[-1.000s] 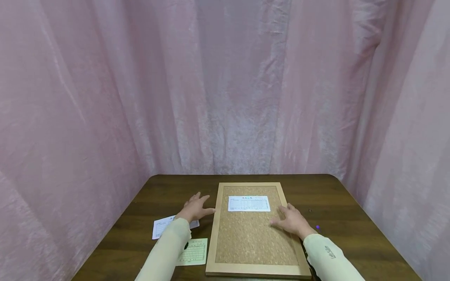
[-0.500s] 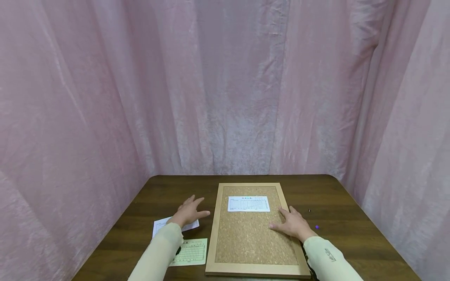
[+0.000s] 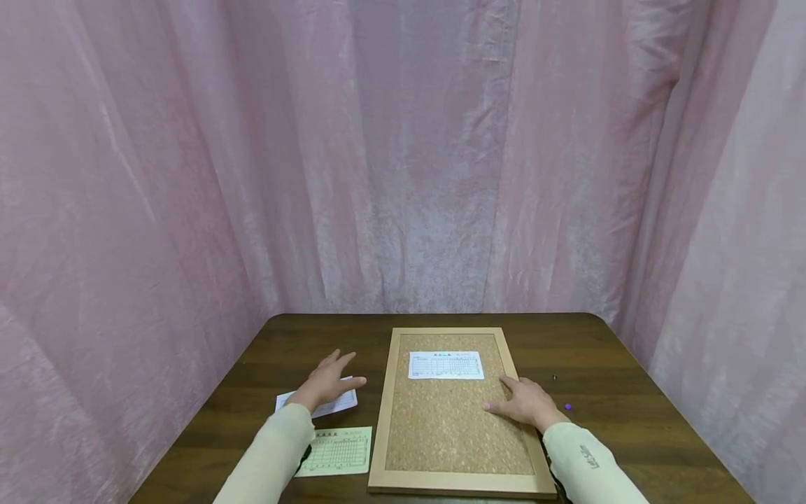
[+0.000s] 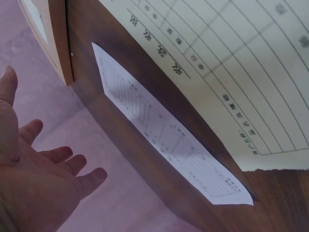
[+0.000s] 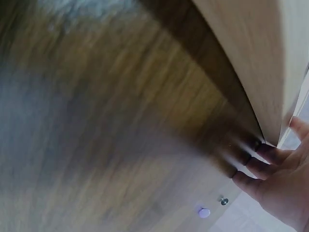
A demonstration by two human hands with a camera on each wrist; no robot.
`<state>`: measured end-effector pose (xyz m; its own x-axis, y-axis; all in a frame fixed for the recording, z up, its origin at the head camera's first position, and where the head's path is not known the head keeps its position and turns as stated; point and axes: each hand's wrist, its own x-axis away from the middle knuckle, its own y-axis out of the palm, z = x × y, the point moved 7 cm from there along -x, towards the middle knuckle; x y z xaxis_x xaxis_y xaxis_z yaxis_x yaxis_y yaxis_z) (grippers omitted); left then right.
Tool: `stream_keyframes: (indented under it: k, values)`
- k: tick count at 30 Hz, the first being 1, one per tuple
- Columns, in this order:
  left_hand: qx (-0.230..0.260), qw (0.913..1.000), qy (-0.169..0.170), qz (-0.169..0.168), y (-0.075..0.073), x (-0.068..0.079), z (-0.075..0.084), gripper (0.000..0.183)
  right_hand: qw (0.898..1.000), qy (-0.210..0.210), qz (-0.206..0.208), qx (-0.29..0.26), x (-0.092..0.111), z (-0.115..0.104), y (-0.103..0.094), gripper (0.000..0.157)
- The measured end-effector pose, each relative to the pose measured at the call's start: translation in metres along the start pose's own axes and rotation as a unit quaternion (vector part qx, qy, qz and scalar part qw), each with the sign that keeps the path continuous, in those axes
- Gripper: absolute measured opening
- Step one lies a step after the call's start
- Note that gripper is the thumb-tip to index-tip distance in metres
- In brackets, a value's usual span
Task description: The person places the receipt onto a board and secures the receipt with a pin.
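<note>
In the head view, a wood-framed cork board [image 3: 453, 434] lies on the table, a white printed form slip [image 3: 446, 365] on its upper part. My right hand [image 3: 525, 404] rests over the board's right edge. Its thumb and index finger lie on top, while the other fingertips reach down along the frame's outer side [image 5: 260, 72]. To the left of the board, my left hand [image 3: 326, 383] hovers with spread fingers and holds nothing. Beneath it is a second white form slip [image 4: 159, 130], partly hidden by the hand and sleeve. A pale green form slip [image 3: 343, 451] lies nearer, partly behind the left sleeve.
Right of the board, a purple push pin [image 3: 568, 407] and a small metal pin [image 3: 555, 377] sit on the dark wooden table [image 3: 630, 434]. Pink curtains [image 3: 441, 175] hang behind the table and along both sides.
My left hand has drawn left, away from the board and over the loose white slip, uncovering more of the green slip. My right hand has stayed at the board's right edge.
</note>
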<state>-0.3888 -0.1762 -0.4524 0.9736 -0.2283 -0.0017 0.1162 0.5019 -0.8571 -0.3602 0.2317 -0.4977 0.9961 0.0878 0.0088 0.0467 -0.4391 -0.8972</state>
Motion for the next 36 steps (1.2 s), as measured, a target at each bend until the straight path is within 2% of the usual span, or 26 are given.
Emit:
stream_keyframes:
  k: [9,16,23,30,36]
  values:
    - [0.030,0.9995,-0.002,0.008,-0.009,0.007,-0.017,0.080,1.000,-0.004,0.000,0.001,-0.002,0.000,0.001,0.096]
    - [0.035,0.9992,-0.001,0.021,-0.017,0.012,-0.033,0.078,1.000,-0.015,0.016,0.001,-0.001,-0.005,-0.002,0.091]
    - [0.035,0.9988,0.007,0.034,-0.023,0.017,-0.048,0.077,1.000,-0.007,0.015,-0.001,0.002,-0.003,0.000,0.091]
    - [0.051,0.9977,-0.014,0.042,-0.029,0.025,-0.068,0.078,1.000,-0.003,0.006,-0.010,0.001,-0.001,0.002,0.093]
    - [0.039,0.9978,-0.020,0.051,-0.037,0.029,-0.079,0.085,1.000,-0.002,0.004,-0.006,-0.001,0.000,0.001,0.094]
